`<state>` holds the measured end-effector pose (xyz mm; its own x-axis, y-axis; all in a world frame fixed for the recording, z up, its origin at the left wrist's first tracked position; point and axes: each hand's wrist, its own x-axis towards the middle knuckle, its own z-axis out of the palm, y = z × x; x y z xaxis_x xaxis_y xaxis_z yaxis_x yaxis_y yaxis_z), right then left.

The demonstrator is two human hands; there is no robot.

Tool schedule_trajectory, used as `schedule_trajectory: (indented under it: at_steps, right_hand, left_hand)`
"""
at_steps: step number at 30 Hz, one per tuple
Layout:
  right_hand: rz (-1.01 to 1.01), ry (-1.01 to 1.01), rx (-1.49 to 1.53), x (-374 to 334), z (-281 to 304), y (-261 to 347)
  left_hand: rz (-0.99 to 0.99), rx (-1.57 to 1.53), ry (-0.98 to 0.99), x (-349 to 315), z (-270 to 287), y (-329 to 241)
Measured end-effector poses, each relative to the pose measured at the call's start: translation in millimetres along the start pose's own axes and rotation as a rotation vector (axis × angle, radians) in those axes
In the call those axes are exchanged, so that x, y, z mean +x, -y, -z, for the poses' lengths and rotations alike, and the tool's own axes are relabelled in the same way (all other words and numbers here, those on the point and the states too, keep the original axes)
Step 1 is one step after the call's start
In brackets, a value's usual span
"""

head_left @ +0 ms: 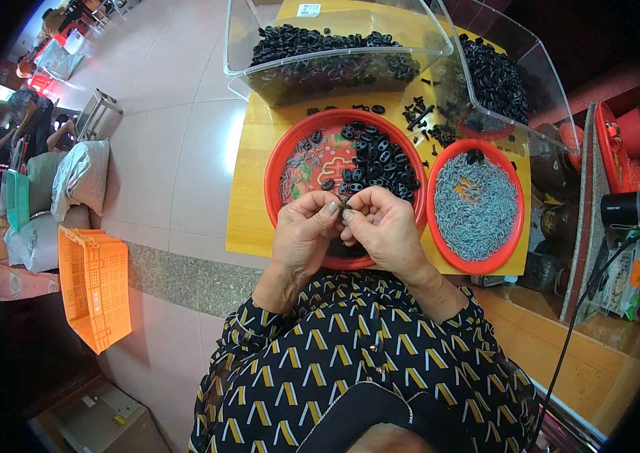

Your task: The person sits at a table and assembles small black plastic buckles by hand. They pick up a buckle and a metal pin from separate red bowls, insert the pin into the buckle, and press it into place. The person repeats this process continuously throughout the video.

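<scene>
Over the near part of a round red tray [272, 162], my left hand [303, 235] and my right hand [389, 232] meet with thumbs and forefingers pinched together. Between the fingertips is a small black plastic piece [345, 203], mostly covered by the fingers. Black oval pieces with two holes [384, 160] are heaped on the right side of the tray; a few lie loose at its left among small grey springs [292, 180]. To the right, a second red tray [517, 226] holds many grey metal springs [475, 215], with some black pieces at its far edge.
Two clear plastic bins, one behind the trays [320, 64] and one at right [535, 57], hold black parts. Small black stems [416, 113] lie scattered on the yellow table [248, 219]. An orange crate [93, 287] stands at left; a black cable [576, 309] runs at right. People are far left.
</scene>
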<state>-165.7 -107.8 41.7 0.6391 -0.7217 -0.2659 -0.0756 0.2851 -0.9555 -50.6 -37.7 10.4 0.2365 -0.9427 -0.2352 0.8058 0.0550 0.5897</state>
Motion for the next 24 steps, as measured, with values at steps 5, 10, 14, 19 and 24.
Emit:
schedule_trajectory:
  at_steps: [5,10,14,19,24]
  right_hand:
    - [0.012,-0.01,-0.018,-0.7,1.3,-3.2]
    - [0.036,-0.043,-0.002,-0.2,3.9,-6.1]
    - [0.072,-0.037,-0.011,4.7,7.5,-10.6]
    - [0.063,-0.036,0.013,7.2,18.7,-4.3]
    - [0.038,-0.023,0.049,5.5,34.4,-3.8]
  left_hand:
    - [-0.051,0.118,-0.049,-1.8,0.6,3.3]
    - [-0.083,0.105,-0.079,-1.2,-3.6,11.0]
    - [-0.11,0.064,-0.072,1.5,-4.8,16.4]
    - [-0.225,0.322,-0.176,6.5,1.9,2.1]
    - [-0.492,1.078,-0.205,18.4,22.9,-23.2]
